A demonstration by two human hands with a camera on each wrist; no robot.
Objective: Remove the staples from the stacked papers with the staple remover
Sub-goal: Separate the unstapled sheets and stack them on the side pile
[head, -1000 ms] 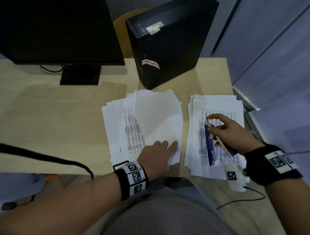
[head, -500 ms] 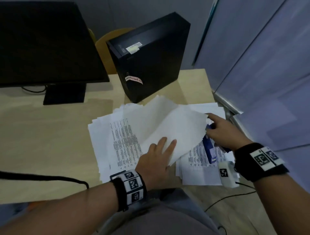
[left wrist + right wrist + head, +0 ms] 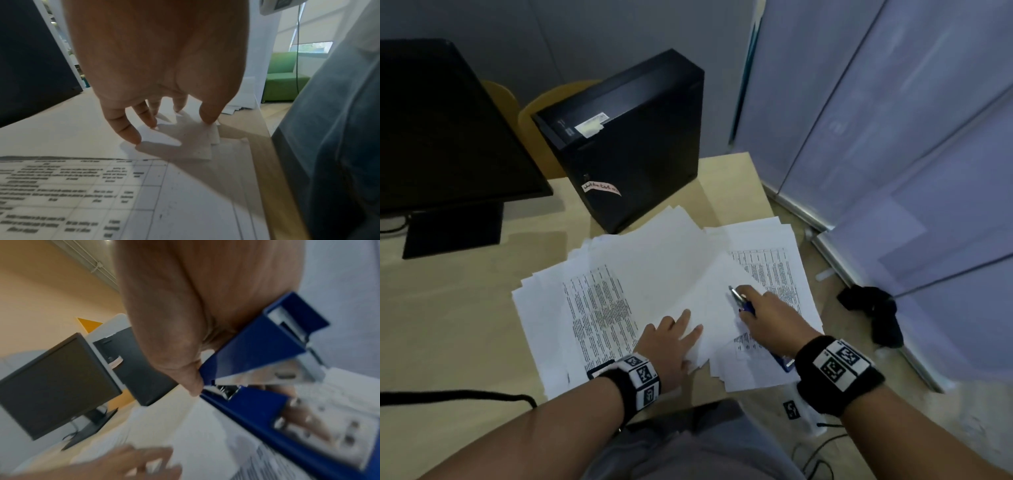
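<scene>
Two loose piles of printed papers lie on the desk, a left pile [image 3: 585, 301] and a right pile [image 3: 774, 260]. Blank white sheets [image 3: 674, 267] slant from the left pile across onto the right one. My left hand [image 3: 671, 337] presses its spread fingertips [image 3: 135, 138] onto the near corner of these sheets. My right hand [image 3: 767, 315] grips a blue staple remover [image 3: 743, 301] over the sheets' right edge, metal tip pointing away from me. In the right wrist view the blue staple remover [image 3: 257, 353] shows its two arms slightly apart. No staple is visible.
A black computer tower [image 3: 626, 144] stands just behind the papers and a black monitor [image 3: 448, 137] at the back left. A black cable [image 3: 448, 397] crosses the desk [image 3: 448, 308] at the near left. The desk's right edge borders a partition, with a dark object [image 3: 873, 308] on the floor.
My left hand has swung the blank sheets from the left pile rightward onto the right pile. My right hand with the staple remover has moved from the right pile over the sheets' edge.
</scene>
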